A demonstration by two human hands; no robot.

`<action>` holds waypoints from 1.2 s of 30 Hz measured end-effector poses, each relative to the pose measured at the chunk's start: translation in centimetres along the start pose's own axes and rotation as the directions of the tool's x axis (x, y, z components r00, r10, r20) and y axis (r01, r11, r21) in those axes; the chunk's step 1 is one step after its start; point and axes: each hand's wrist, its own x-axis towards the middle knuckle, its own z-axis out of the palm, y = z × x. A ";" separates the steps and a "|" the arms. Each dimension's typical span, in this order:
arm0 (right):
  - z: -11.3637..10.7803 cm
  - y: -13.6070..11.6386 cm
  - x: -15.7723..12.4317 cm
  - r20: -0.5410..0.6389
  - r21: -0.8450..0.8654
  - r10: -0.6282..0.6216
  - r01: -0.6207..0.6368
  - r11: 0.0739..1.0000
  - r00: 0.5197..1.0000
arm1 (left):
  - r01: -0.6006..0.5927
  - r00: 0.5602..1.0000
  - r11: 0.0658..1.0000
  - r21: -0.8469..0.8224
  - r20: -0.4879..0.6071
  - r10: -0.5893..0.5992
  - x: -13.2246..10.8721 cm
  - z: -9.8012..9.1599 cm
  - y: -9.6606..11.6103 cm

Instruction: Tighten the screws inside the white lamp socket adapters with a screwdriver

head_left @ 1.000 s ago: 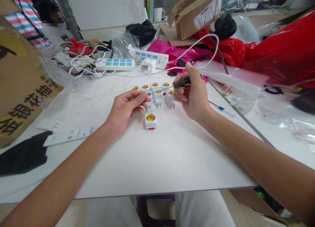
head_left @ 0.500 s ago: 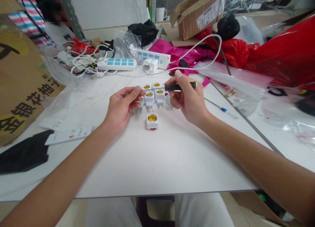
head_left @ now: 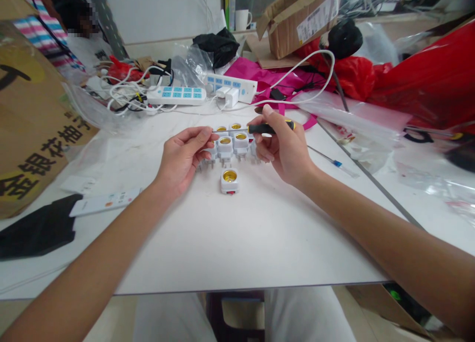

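Observation:
A screwdriver (head_left: 261, 128) lies level between my two hands above the table. Its black and yellow handle is gripped by the closed fingers of my right hand (head_left: 284, 146). My left hand (head_left: 183, 156) pinches the tip end of the thin metal shaft; anything small between those fingertips is hidden. Behind and just below the shaft, several white plug-in lamp sockets (head_left: 225, 146) with brass-coloured screw cups stand grouped, prongs toward me. One single lamp socket (head_left: 229, 181) with a red switch sits nearer to me, apart from the group and untouched.
Power strips (head_left: 176, 95) and tangled white cables (head_left: 124, 92) lie at the back. On the left are a large cardboard box (head_left: 35, 129), a white remote (head_left: 106, 202) and a black flat piece (head_left: 40, 228). A thin metal rod (head_left: 322, 155) lies to the right. A person (head_left: 83, 27) is at back left.
Both hands and the screwdriver keep nearly the same pose. The view has shifted very slightly; the lamp sockets have not been moved.

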 end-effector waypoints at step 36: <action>-0.1 -0.3 0.8 -0.150 0.067 -0.063 0.074 0.995 0.987 | -0.071 0.989 0.965 0.251 0.145 0.036 -0.5 0.0 -0.4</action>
